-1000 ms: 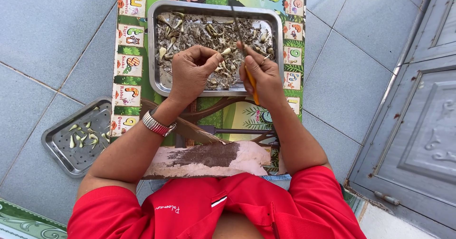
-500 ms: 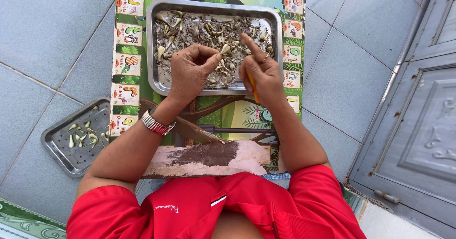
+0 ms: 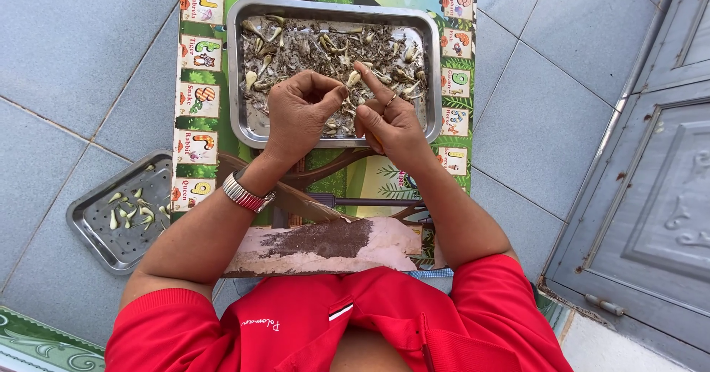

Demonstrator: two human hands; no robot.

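Observation:
Both my hands hover over a rectangular metal tray (image 3: 238, 124) filled with garlic cloves and dry skins. My left hand (image 3: 296, 117), with a metal band on its wrist, is curled, and its fingertips pinch a pale garlic clove (image 3: 353, 79). My right hand (image 3: 392, 124) touches the same clove with its thumb and raised index finger. An orange-handled tool (image 3: 374, 138) is tucked in its palm, and only a sliver of it shows.
The tray sits on a low table covered with a colourful picture mat (image 3: 198, 91). A smaller perforated metal tray (image 3: 92, 228) with several peeled cloves lies on the tiled floor at the left. A worn board (image 3: 325, 245) lies by my lap. A grey metal door (image 3: 665, 157) stands at the right.
My hands have drawn together over the tray's middle. The left hand has lifted a clove out of the pile, and the right index finger now rests on it.

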